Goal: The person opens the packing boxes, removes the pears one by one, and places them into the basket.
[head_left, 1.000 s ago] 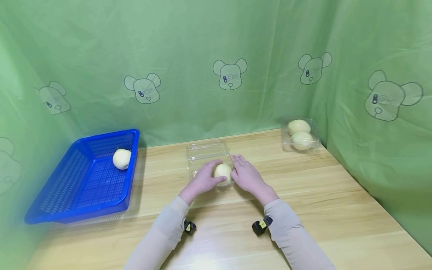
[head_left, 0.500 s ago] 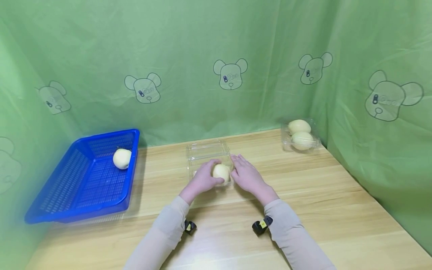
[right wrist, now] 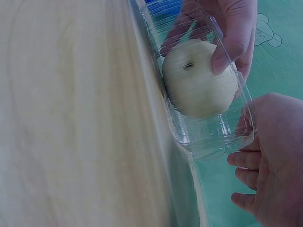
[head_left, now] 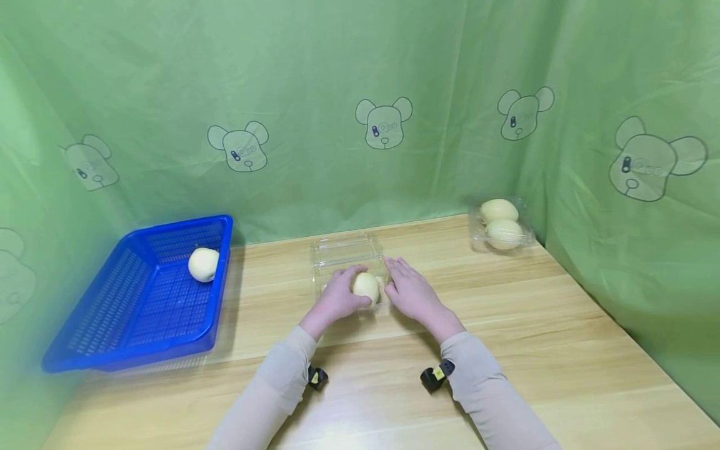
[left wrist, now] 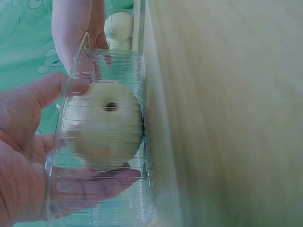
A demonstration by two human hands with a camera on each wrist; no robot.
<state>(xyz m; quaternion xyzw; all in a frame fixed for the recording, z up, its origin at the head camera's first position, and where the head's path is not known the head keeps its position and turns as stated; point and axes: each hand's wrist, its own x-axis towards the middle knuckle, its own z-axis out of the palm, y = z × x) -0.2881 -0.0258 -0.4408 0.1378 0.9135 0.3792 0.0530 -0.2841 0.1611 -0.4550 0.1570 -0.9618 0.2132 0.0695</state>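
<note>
In the head view, my left hand [head_left: 338,295] grips a pale yellow pear [head_left: 365,287] with thumb and fingers on either side. The pear sits low in a clear plastic clamshell box [head_left: 345,250], whose lid lies back towards the curtain. Through the box wall, the left wrist view shows the pear's dark hollow [left wrist: 111,107] facing the camera, with my fingers around the fruit. My right hand [head_left: 413,290] rests against the box's right end, its fingers fairly straight in the head view. The right wrist view shows that hand [right wrist: 279,151] at the box's end corner.
A blue plastic basket [head_left: 210,315] on the left holds another pear [head_left: 203,264]. At the back right, a second clear box [head_left: 476,239] contains two pears [head_left: 502,224]. Green curtains [head_left: 315,75] enclose the wooden table [head_left: 562,350] behind and at both sides.
My left hand and the pear have shifted slightly left inside the box, widening the gap to my right hand. The right hand stays where it was.
</note>
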